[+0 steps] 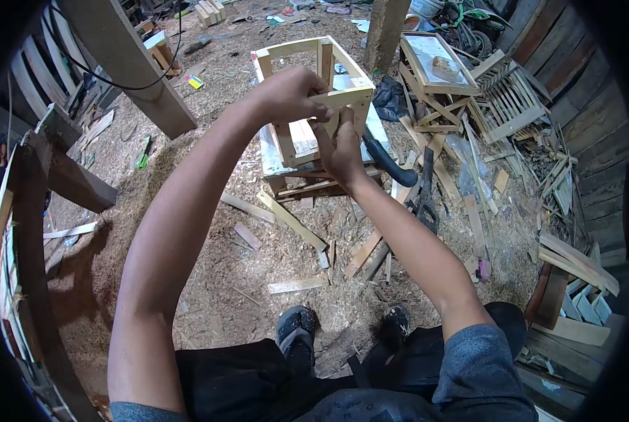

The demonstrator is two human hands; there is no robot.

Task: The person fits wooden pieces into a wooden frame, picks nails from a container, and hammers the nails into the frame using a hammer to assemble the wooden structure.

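Note:
A pale wooden frame (276,51) with several upright posts stands on a low white-topped stand (271,167). My left hand (295,96) reaches over the frame's near side, its fingers bent around the end of a top rail (350,96). Just below and to the right, my right hand (340,149) is closed against the near corner post, thumb and fingers pointing up. Whether a small item sits between my fingers is too small to tell. A black curved handle (392,166) lies beside the stand, right of my right hand.
Wood shavings and loose offcuts (293,221) cover the ground. Wooden posts (135,67) rise at the left, and another post (385,32) stands behind the frame. At the right are a white-topped small table (434,63) and a slatted wooden piece (508,98).

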